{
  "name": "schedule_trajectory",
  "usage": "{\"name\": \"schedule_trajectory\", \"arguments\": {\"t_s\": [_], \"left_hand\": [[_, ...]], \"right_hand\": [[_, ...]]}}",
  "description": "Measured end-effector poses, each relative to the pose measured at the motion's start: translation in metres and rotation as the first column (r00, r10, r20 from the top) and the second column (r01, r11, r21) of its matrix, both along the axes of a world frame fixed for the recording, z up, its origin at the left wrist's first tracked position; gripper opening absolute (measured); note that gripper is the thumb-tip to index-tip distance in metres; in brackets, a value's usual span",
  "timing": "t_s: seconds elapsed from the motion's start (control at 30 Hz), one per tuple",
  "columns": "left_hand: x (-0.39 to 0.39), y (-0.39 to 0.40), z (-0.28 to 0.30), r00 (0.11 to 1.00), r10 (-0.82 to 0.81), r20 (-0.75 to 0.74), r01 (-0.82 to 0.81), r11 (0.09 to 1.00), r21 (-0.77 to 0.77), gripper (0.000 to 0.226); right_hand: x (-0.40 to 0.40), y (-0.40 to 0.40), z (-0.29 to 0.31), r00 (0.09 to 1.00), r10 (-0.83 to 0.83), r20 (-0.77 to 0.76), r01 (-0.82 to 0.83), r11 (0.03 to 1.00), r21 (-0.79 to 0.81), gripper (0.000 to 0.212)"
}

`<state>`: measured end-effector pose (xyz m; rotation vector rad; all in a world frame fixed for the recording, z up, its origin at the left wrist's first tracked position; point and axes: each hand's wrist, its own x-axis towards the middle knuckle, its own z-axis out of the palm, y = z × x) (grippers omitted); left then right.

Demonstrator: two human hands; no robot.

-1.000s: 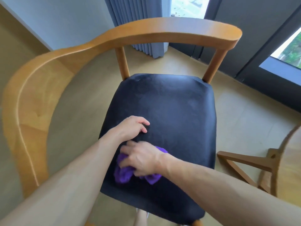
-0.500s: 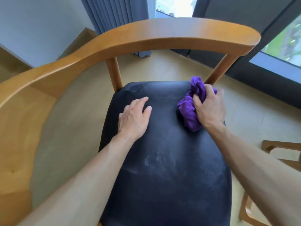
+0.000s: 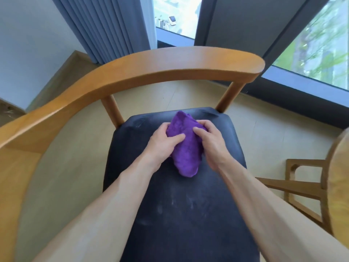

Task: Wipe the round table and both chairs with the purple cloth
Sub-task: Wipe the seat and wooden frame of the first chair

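A wooden chair with a curved backrest [image 3: 151, 72] stands right below me, and its black padded seat [image 3: 181, 214] shows pale smears. The purple cloth [image 3: 184, 148] lies bunched on the far half of the seat. My left hand [image 3: 162, 142] holds the cloth's left side, thumb on top and fingers curled over its edge. On the other side my right hand [image 3: 211, 142] grips the cloth with its fingers curled round the fabric. The round table [image 3: 340, 178] shows only as a blurred wooden rim at the right edge.
Wooden frame parts [image 3: 294, 184] stand on the floor under the table at the right. Grey curtains [image 3: 105, 29] and dark-framed windows [image 3: 236, 21] lie beyond the chair. Pale flooring [image 3: 264, 133] surrounds it.
The cloth went from the seat's front to its far right corner, then to the middle back. My left hand left the bare seat and took hold of the cloth beside my right hand.
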<state>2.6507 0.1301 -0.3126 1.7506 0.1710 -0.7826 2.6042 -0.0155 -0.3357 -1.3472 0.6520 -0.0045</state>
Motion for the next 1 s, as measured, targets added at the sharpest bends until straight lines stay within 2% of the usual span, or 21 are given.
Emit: {"name": "schedule_trajectory", "arguments": {"t_s": [0.1, 0.17, 0.27, 0.3, 0.33, 0.4, 0.47, 0.5, 0.57, 0.63, 0.7, 0.8, 0.87, 0.93, 1.0], "left_hand": [[0.000, -0.023, 0.004, 0.996, 0.033, 0.078, -0.037, 0.998, 0.055, 0.017], [-0.002, -0.030, 0.007, 0.983, -0.033, 0.183, 0.017, 0.996, 0.089, 0.014], [-0.003, -0.032, 0.013, 0.918, -0.172, 0.358, 0.121, 0.980, 0.161, 0.011], [-0.002, -0.033, 0.014, 0.899, -0.203, 0.388, 0.149, 0.975, 0.165, 0.011], [-0.001, -0.034, 0.014, 0.885, -0.231, 0.405, 0.176, 0.970, 0.168, 0.011], [0.002, -0.037, 0.015, 0.873, -0.254, 0.416, 0.194, 0.964, 0.182, 0.011], [0.006, -0.041, 0.014, 0.911, -0.159, 0.381, 0.129, 0.986, 0.105, 0.013], [0.006, -0.044, 0.015, 0.940, -0.072, 0.334, 0.074, 0.997, 0.005, 0.017], [0.006, -0.049, 0.015, 0.970, 0.048, 0.237, -0.006, 0.985, -0.175, 0.029], [0.005, -0.058, 0.017, 0.970, 0.009, 0.242, 0.040, 0.980, -0.196, 0.036], [0.004, -0.072, 0.023, 0.942, -0.091, 0.324, 0.134, 0.985, -0.113, 0.030], [0.013, -0.091, 0.031, 0.824, -0.274, 0.495, 0.266, 0.960, 0.087, 0.027], [0.021, -0.100, 0.038, 0.739, -0.396, 0.544, 0.353, 0.916, 0.187, 0.027], [0.025, -0.108, 0.043, 0.672, -0.503, 0.543, 0.426, 0.863, 0.272, 0.026], [0.027, -0.112, 0.046, 0.677, -0.559, 0.479, 0.454, 0.829, 0.327, 0.030]], "right_hand": [[-0.025, -0.038, 0.001, 0.998, 0.055, 0.031, -0.056, 0.998, 0.015, 0.027], [-0.036, -0.055, 0.006, 0.992, 0.127, 0.020, -0.127, 0.992, -0.006, 0.041], [-0.037, -0.071, 0.016, 0.968, 0.249, -0.030, -0.250, 0.963, -0.097, 0.069], [-0.035, -0.076, 0.020, 0.951, 0.306, -0.047, -0.309, 0.944, -0.113, 0.073], [-0.033, -0.083, 0.024, 0.928, 0.366, -0.073, -0.372, 0.918, -0.136, 0.067], [-0.029, -0.096, 0.030, 0.863, 0.483, -0.149, -0.506, 0.828, -0.242, 0.041], [-0.025, -0.108, 0.032, 0.838, 0.520, -0.166, -0.545, 0.780, -0.309, 0.030], [-0.024, -0.112, 0.031, 0.848, 0.515, -0.126, -0.529, 0.808, -0.258, 0.029], [-0.027, -0.119, 0.030, 0.892, 0.447, -0.065, -0.449, 0.893, -0.016, 0.044], [-0.028, -0.124, 0.028, 0.899, 0.429, -0.092, -0.421, 0.903, 0.090, 0.057], [-0.029, -0.128, 0.025, 0.861, 0.494, -0.123, -0.496, 0.868, 0.021, 0.056], [-0.030, -0.134, 0.021, 0.883, 0.465, -0.063, -0.469, 0.881, -0.062, 0.028], [-0.030, -0.143, 0.021, 0.908, 0.418, -0.025, -0.419, 0.904, -0.083, 0.038], [-0.025, -0.150, 0.025, 0.894, 0.448, 0.015, -0.447, 0.893, -0.054, 0.057], [-0.017, -0.152, 0.029, 0.892, 0.451, 0.021, -0.448, 0.890, -0.082, 0.051]]}}
